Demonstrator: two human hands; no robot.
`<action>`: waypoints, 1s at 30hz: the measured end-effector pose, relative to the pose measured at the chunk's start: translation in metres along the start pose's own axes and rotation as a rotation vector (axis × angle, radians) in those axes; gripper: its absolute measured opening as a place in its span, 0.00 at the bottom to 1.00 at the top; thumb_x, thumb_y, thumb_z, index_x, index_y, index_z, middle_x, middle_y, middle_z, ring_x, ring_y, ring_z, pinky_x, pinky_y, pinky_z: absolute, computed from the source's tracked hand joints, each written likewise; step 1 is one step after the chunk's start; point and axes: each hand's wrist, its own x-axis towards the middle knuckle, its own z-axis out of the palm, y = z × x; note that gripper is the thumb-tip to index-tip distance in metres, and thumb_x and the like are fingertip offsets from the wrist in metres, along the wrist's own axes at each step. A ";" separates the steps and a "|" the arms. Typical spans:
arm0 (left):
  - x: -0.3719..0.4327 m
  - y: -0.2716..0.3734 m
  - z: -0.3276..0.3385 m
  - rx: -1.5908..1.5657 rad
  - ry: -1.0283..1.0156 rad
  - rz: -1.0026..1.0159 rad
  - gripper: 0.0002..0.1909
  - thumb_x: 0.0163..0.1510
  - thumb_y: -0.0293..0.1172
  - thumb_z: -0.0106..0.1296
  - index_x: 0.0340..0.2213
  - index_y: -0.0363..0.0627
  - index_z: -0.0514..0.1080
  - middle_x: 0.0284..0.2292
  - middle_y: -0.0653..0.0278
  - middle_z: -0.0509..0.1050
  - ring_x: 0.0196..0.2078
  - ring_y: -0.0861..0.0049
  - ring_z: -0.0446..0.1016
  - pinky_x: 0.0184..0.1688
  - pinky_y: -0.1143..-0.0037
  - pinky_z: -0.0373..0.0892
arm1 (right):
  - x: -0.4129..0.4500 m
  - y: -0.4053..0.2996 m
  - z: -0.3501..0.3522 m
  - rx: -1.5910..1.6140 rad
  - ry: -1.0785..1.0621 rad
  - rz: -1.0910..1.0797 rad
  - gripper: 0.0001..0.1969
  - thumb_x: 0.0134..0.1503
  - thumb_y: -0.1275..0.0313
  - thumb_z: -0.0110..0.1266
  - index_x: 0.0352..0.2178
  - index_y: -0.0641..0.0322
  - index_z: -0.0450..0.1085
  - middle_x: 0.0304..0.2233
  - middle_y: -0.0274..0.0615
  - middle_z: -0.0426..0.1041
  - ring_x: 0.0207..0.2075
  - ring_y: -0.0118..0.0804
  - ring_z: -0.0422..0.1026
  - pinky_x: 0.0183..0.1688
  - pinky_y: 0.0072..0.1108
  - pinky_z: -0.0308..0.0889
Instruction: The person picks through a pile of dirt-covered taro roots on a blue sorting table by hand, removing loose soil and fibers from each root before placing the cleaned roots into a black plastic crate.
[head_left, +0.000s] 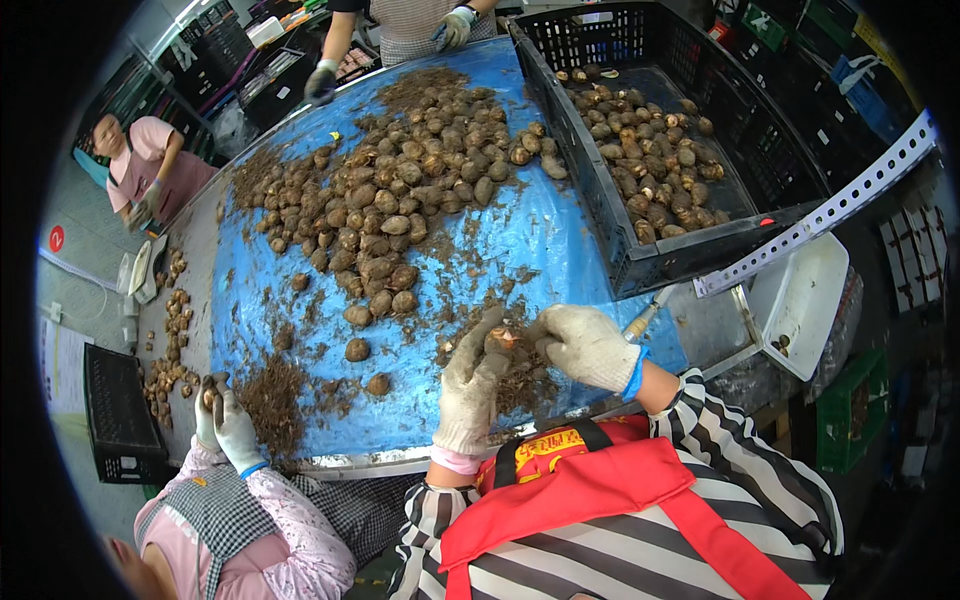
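My left hand (471, 390), in a soiled white knit glove, holds a small brown taro corm (504, 339) with a pale, reddish exposed patch. At the corm's right side is my right hand (589, 346), gloved too, its fingers curled inward. Whether anything is pinched between those fingers is hidden. Below both hands, loose fibrous husk (525, 386) lies on the blue plastic sheet (555, 247). Beyond them spreads a large heap of unpeeled taro corms (405, 180), with single corms (357, 349) scattered nearer to me.
A black plastic crate (634, 251) holding more corms stands at the right. Beside it are a knife-like wooden handle (640, 325) and a white tub (806, 315). A co-worker's gloved hands (229, 427) work at my left; other people stand across and at the far left.
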 end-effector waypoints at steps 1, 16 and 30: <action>0.000 0.001 -0.001 0.000 0.001 -0.001 0.33 0.57 0.33 0.57 0.59 0.32 0.59 0.54 0.57 0.68 0.52 0.72 0.71 0.53 0.74 0.71 | -0.001 0.001 0.000 0.109 0.007 0.092 0.11 0.52 0.73 0.52 0.37 0.62 0.74 0.35 0.52 0.75 0.39 0.52 0.75 0.42 0.34 0.70; 0.006 0.000 -0.005 -0.120 0.125 0.037 0.41 0.51 0.41 0.65 0.59 0.32 0.58 0.51 0.55 0.70 0.50 0.67 0.73 0.50 0.73 0.73 | -0.003 -0.020 0.001 0.190 -0.206 -0.323 0.09 0.49 0.80 0.53 0.34 0.68 0.74 0.31 0.47 0.78 0.33 0.40 0.77 0.39 0.26 0.72; -0.003 0.011 0.009 0.120 0.146 0.062 0.27 0.52 0.24 0.58 0.54 0.29 0.66 0.50 0.55 0.72 0.50 0.73 0.72 0.53 0.74 0.70 | 0.009 -0.029 0.013 0.653 0.164 0.136 0.12 0.56 0.79 0.53 0.42 0.67 0.74 0.35 0.42 0.78 0.36 0.28 0.75 0.40 0.21 0.71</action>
